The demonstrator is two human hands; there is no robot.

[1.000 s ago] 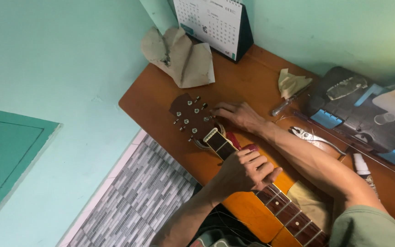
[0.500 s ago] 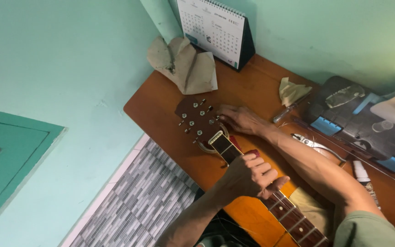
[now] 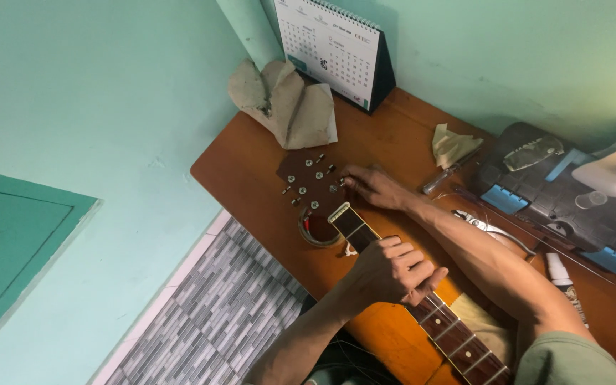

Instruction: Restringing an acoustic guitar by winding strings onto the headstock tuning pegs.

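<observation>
Desk edge [image 3: 251, 199] beside guitar headstock [image 3: 308, 178]

A home repair corner: a brown wooden desk [image 3: 251, 167] against mint-green walls, a white desk calendar [image 3: 329, 46] beyond the hands, and a black-and-blue plastic tool case [image 3: 536, 185] with silver pliers [image 3: 490, 227] to their right.

An acoustic guitar [image 3: 393, 328] lies flat and face-up, its dark headstock [image 3: 311, 178] with silver tuning pegs pointing toward the wall.
</observation>
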